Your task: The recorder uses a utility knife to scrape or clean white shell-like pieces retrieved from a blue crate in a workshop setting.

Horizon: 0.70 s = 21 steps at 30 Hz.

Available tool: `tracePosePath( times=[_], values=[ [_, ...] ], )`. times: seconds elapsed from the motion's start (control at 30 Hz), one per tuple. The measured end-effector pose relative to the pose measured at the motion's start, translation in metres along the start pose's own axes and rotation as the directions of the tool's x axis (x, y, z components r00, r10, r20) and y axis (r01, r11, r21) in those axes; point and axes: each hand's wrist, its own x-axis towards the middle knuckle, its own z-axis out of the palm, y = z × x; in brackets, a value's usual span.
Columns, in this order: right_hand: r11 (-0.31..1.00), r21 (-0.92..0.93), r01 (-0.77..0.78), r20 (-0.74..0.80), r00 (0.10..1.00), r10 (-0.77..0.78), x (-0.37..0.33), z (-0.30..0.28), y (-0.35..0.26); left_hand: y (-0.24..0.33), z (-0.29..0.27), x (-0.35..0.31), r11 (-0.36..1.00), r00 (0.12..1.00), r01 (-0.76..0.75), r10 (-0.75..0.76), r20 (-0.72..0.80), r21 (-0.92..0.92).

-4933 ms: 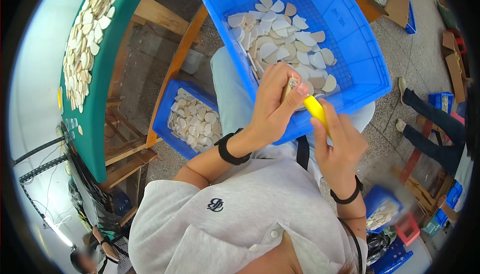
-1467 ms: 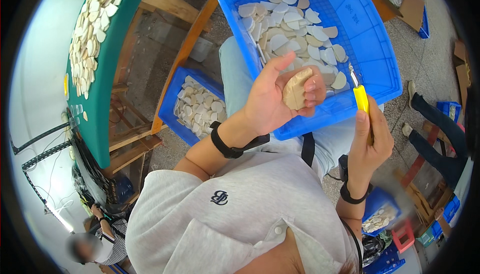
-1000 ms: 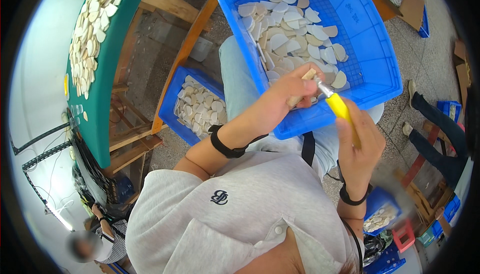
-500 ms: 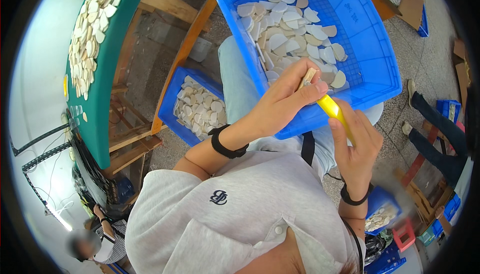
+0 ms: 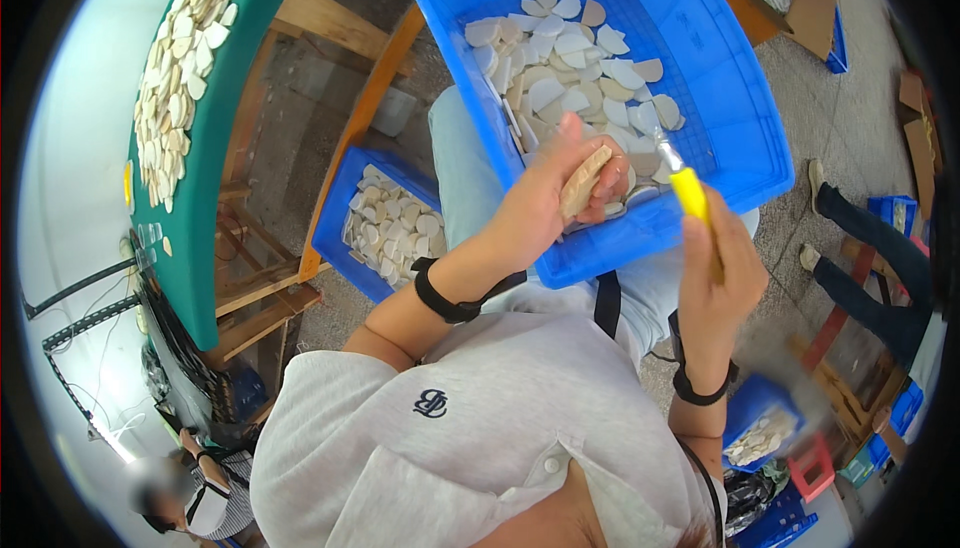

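A flat, pale beige piece (image 5: 584,184) with a straight thick edge is gripped in my left hand (image 5: 545,193), above the near side of a large blue bin (image 5: 735,58). My right hand (image 5: 722,273) is wrapped around a yellow-handled craft knife (image 5: 688,191). Its metal collar and narrow tip point up and away, over the bin and apart from the held piece. Inside the bin lie many cream and white half-round pieces (image 5: 570,48), heaped toward its left and near side. The bin rests over my legs.
Left of my knee, a smaller blue bin (image 5: 325,233) holds similar pieces. A green-topped table (image 5: 200,248) at far left carries a long pile of pieces (image 5: 180,68). Another person's legs (image 5: 860,248) show at right; a person (image 5: 205,498) sits lower left.
The knife has come off the held piece and swung upright, its metal tip now showing. My left hand has turned the piece and moved slightly toward me.
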Motion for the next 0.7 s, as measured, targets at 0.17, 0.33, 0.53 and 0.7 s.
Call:
tracePosePath(
  times=[0.17, 0.33, 0.53, 0.7],
  values=[
    [0.954, 0.094, -0.286, -0.067, 0.954, 0.293, 0.0, 0.006, 0.008, 0.009, -0.005, 0.004, 0.876, 0.955, 0.259, -0.169, 0.245, -0.406],
    [0.93, 0.158, -0.333, -0.07, 0.935, 0.347, -0.013, 0.027, 0.028, 0.011, -0.003, 0.002, 0.815, 0.941, 0.317, -0.206, 0.269, -0.485],
    [0.916, 0.151, -0.372, 0.002, 0.927, 0.376, -0.018, 0.03, 0.027, 0.009, -0.01, 0.002, 0.795, 0.922, 0.323, -0.142, 0.361, -0.513],
    [0.928, 0.202, -0.313, -0.044, 0.944, 0.328, -0.013, 0.017, 0.012, 0.007, -0.009, -0.001, 0.95, 0.963, 0.146, -0.073, 0.258, -0.275]
  ],
)
